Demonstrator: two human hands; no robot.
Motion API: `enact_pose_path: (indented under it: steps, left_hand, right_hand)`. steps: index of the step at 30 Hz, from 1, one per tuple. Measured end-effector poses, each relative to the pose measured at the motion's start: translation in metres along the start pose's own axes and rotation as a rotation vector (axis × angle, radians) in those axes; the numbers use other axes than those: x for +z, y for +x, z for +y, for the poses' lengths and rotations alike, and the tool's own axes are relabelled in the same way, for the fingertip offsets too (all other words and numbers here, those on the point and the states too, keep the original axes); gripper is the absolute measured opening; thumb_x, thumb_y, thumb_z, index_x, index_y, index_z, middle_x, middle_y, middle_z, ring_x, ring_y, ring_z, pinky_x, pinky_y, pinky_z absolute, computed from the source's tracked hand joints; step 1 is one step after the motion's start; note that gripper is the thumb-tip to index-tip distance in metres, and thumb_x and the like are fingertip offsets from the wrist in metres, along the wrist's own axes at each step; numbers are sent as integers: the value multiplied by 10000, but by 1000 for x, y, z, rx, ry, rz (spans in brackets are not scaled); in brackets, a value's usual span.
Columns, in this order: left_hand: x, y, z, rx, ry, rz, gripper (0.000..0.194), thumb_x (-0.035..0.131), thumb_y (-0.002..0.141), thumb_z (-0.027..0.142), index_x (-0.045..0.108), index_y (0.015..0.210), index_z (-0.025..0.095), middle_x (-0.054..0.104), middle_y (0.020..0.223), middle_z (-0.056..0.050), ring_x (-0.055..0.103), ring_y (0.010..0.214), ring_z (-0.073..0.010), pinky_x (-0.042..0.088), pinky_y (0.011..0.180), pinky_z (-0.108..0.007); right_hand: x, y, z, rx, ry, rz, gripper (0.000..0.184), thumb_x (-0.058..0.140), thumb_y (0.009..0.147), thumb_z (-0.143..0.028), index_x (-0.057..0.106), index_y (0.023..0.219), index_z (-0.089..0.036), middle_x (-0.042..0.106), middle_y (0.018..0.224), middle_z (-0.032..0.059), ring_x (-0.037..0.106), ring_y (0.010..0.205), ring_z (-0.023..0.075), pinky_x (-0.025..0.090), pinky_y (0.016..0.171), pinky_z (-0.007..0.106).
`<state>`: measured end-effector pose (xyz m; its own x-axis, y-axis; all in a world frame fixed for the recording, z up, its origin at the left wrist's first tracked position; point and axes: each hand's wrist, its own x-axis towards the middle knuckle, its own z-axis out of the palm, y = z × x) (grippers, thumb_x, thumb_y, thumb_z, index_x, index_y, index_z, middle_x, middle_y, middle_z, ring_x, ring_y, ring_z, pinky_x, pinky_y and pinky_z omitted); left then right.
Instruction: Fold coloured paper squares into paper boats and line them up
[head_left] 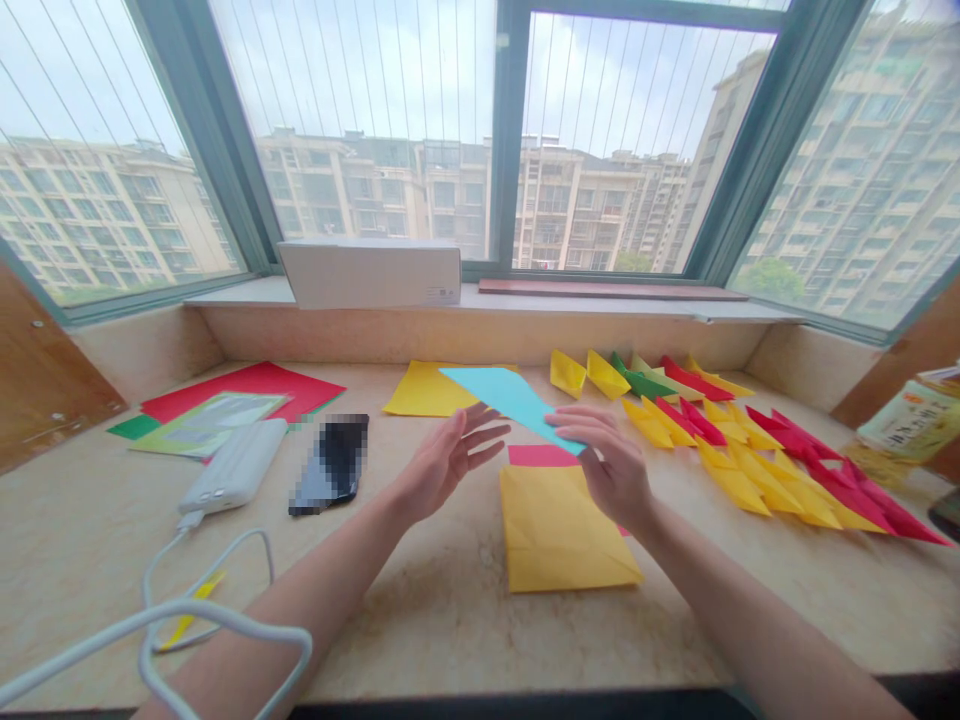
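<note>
A light blue sheet of paper (510, 395) is raised above the counter, tilted. My right hand (611, 460) pinches its right corner between thumb and fingers. Just left of the sheet is my left hand (465, 450), its fingers spread apart; it grips nothing. A yellow sheet (427, 388) lies flat on the counter behind the blue one. Nearer to me, below my right hand, rests a creased yellow paper (566, 530) on top of a pink-red paper (536, 456).
Several folded paper boats (739, 470) stand in rows at the right. A bottle (911, 420) is beyond them. On the left lie a phone (330, 465), a white power bank (236, 465) with a cable (225, 625), and red sheets (255, 385). A white box (367, 275) sits on the sill.
</note>
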<state>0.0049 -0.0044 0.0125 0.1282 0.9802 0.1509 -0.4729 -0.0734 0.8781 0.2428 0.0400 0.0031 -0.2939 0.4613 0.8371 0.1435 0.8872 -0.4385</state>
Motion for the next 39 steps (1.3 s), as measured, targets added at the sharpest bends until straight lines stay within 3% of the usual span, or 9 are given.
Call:
enact_pose_path:
  steps: [3,7,15,19,22,26,29,34,39]
  left_hand:
    - [8,-5,-4,-39,-61,-42,501,628,885,508,609,1259,175,671,1266,-148,649,1139,-309,509,987,-468]
    - [12,-6,-7,-23,-44,73,459,665,873,253,560,1314,180,705,1208,-123,688,1062,-281,556,921,-412]
    - [14,-10,-10,-59,-75,-11,404,639,871,186,607,1274,184,687,1249,-122,627,1180,-311,496,1010,-499]
    - [16,-14,-10,-29,-50,-106,353,641,895,257,637,1244,208,637,1331,-118,566,1257,-335,485,1020,-526]
    - [18,-15,-10,12,63,-149,407,708,857,305,636,1248,216,630,1338,-123,559,1260,-345,504,1004,-508]
    - [22,-11,-13,37,217,-95,434,757,813,351,657,1200,180,679,1250,-131,628,1158,-331,549,941,-468]
    - [23,-8,-14,62,274,-34,438,710,841,423,657,1177,147,704,1184,-138,675,1052,-297,589,843,-420]
    - [19,-5,-9,108,341,124,405,719,824,429,642,1077,122,754,939,-105,691,721,-180,570,644,-288]
    - [13,-1,-1,154,217,288,426,754,787,414,547,1074,177,742,837,-40,676,682,-153,533,619,-243]
  right_hand:
    - [5,-1,-5,-141,-36,-287,281,499,975,-248,690,1142,-367,721,1212,9,624,1186,252,386,1078,502]
    - [7,1,-7,-149,-69,-410,281,533,963,-221,677,1154,-368,708,1240,-5,607,1222,231,303,1130,484]
    - [8,3,-7,-4,-96,-207,174,512,967,-244,671,1017,-292,767,1043,30,701,1006,226,357,1086,478]
    - [12,2,-11,181,-112,-75,160,527,956,-319,663,903,-253,727,865,47,659,853,231,495,810,374]
    - [14,3,-11,283,-95,-83,179,544,939,-331,652,834,-235,646,741,22,596,721,197,460,651,307]
    - [15,4,-5,349,-107,-110,212,585,912,-366,638,778,-211,550,680,1,506,619,157,411,573,283]
    - [16,2,2,422,-102,-62,270,675,851,-422,656,1009,-205,588,798,19,524,661,163,453,610,299]
    - [20,0,1,498,-57,57,799,802,716,-500,440,1391,-271,562,1261,119,578,1029,277,520,798,413]
    - [21,3,-7,573,371,-114,898,772,767,-495,279,1493,-309,550,1364,135,610,1111,289,527,891,454]
